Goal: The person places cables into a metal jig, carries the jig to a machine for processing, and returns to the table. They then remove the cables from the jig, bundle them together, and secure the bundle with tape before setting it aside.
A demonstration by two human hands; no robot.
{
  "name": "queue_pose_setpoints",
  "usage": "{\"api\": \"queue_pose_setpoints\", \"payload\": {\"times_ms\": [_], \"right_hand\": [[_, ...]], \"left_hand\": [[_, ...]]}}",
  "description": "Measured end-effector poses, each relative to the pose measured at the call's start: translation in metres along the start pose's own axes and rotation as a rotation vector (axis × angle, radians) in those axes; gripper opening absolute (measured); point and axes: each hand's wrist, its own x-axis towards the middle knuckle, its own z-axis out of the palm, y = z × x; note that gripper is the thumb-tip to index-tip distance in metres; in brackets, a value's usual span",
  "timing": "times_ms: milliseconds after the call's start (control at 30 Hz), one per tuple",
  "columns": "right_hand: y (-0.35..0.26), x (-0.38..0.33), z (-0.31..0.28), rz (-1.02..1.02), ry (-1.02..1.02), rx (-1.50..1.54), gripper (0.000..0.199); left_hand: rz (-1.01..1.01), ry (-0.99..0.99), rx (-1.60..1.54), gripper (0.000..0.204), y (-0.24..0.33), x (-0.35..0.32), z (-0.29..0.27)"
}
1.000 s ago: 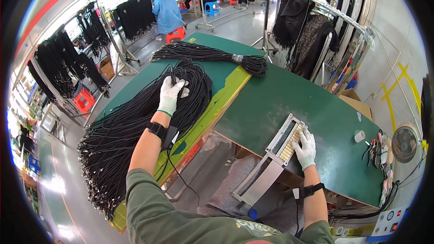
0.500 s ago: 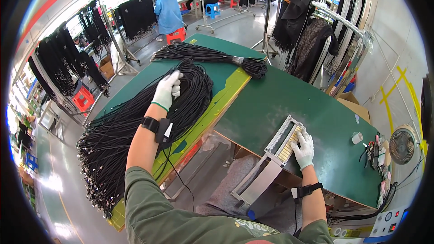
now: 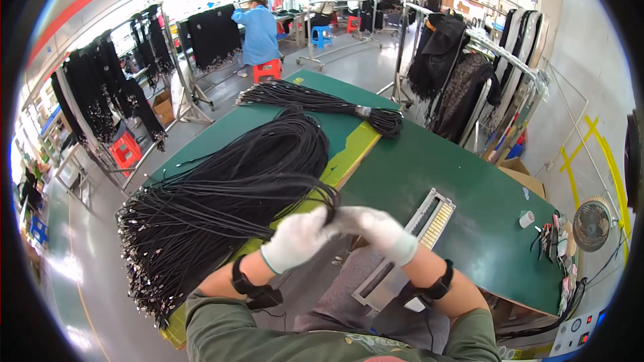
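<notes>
My left hand (image 3: 298, 240), in a white glove, is closed around the looped end of a bunch of black cords (image 3: 315, 184). The bunch is lifted off the big pile of black cords (image 3: 235, 161), whose metal-tipped ends (image 3: 144, 275) hang over the table's left edge. My right hand (image 3: 388, 233), also gloved, meets the left at the loop; its fingers are smeared by motion, so its grip does not show. Below and right of it, a metal fixture with a row of brass-coloured slots (image 3: 436, 223) sits at the front edge of the green table (image 3: 483, 188).
Another bundle of black cords (image 3: 322, 100), tied near its right end, lies across the far side. A white roll (image 3: 526, 219), hand tools (image 3: 553, 241) and a small fan (image 3: 594, 222) are at the right. Racks of black goods (image 3: 449, 60) stand behind. A person in blue (image 3: 260, 37) sits beyond.
My left hand has come off the pile toward me, drawing a bunch of cords along. My right hand has left the metal fixture and moved left to meet it.
</notes>
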Motion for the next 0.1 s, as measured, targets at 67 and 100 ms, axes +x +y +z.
{"api": "queue_pose_setpoints", "payload": {"times_ms": [67,100], "right_hand": [[0.021,0.020,0.022,0.152,-0.014,0.228,0.046],[0.017,0.024,0.034,0.209,0.004,0.223,0.054]], "left_hand": [[0.137,0.041,0.021,0.041,-0.002,-0.011,0.013],[0.274,0.160,0.051,0.043,-0.005,-0.018,0.016]]}}
